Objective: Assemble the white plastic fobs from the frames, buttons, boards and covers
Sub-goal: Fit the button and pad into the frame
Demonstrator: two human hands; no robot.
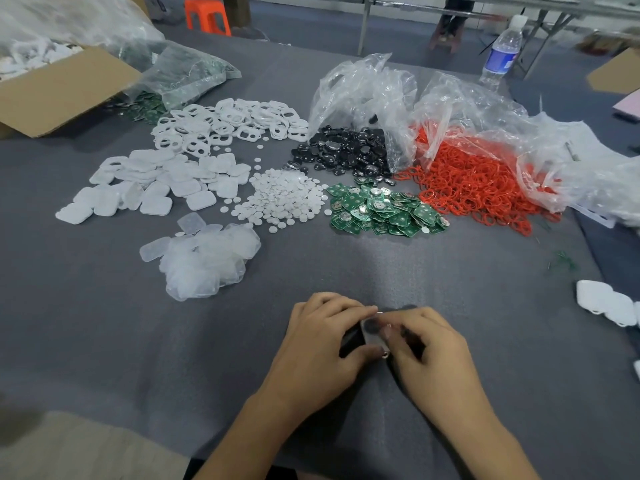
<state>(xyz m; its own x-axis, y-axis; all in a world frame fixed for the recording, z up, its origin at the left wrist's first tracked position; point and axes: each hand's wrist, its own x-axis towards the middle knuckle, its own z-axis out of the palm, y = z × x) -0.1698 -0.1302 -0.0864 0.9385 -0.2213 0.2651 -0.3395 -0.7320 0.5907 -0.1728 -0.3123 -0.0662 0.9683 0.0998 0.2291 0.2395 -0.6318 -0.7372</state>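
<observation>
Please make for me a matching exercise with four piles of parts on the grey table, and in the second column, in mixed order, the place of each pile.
Column 1:
1. pile of green circuit boards
2. heap of red rubber rings
3. pile of small white round discs
4. pile of clear soft plastic covers

Column 2:
A. nearest to the hands, on the left side
B. partly inside a clear plastic bag, far right
C. directly left of the green boards
D. just in front of the black parts

Pairs: 1-D, 2-B, 3-C, 4-A
</observation>
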